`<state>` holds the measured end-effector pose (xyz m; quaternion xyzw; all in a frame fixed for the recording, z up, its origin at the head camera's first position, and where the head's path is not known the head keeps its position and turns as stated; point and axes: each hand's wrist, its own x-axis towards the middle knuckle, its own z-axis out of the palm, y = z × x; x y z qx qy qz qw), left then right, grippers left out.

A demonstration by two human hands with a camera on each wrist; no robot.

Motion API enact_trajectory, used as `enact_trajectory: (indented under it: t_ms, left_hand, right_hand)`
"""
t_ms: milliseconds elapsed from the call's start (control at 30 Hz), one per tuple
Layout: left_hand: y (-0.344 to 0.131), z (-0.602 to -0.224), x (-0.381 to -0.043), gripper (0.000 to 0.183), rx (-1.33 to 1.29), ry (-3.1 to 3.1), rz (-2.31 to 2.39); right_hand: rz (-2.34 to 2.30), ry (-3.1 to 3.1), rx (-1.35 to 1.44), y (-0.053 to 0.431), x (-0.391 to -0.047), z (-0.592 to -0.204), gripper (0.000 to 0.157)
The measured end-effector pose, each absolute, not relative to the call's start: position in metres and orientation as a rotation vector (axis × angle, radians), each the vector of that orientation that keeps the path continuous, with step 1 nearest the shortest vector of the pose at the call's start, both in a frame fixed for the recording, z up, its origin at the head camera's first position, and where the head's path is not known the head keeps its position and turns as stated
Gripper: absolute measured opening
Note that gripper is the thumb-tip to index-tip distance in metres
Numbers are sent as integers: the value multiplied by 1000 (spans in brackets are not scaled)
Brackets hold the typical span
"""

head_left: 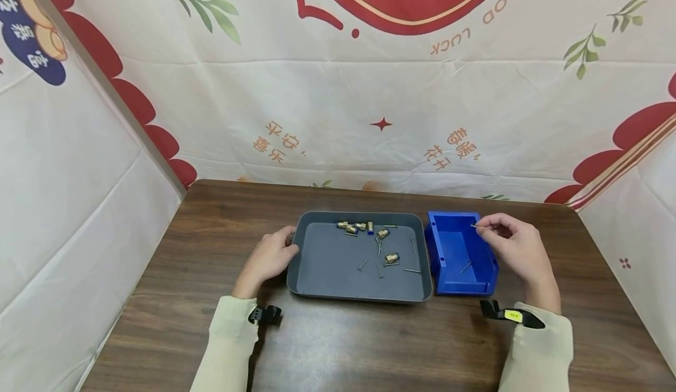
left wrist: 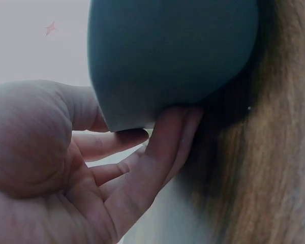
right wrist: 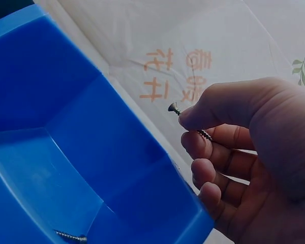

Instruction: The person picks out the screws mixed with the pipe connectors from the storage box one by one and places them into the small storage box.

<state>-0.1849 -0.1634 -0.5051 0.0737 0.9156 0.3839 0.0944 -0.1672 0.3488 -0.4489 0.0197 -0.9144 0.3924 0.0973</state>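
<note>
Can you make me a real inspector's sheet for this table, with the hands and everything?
Surface: wood-grain table, brown, with a shiny patch of light near the front.
Job's things: gray tray with loose screws; blue bin on its right, one screw inside.
Clutter: brass fittings, some with blue ends, among the tray's screws.
Left hand: holds the tray's left edge.
Right hand: pinches another screw at the bin.
Cables: nothing seen.
Surroundings: printed white cloth behind the table.
</note>
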Motion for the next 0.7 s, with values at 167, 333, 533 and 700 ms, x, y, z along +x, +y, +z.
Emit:
enact_trajectory:
  t_ms: [167,333,533,700]
  left_hand:
    - [-167,-516,-190,49,219,2715,1135]
    - [-169,-528,-196,49,249,2730,1125]
    - [-169,-524,-194,50,249,2719,1146]
    - [-167,-510,-188,49,235,2703,1156]
  right_hand:
    - [1144,-2730,68,347,-167,-449,21]
    - [1135,-2733,89,346,-168,-450,21]
    - [1102,-2740,86,345,-169,-451,21]
    - [1105,-2747,78,344,-169,-453,21]
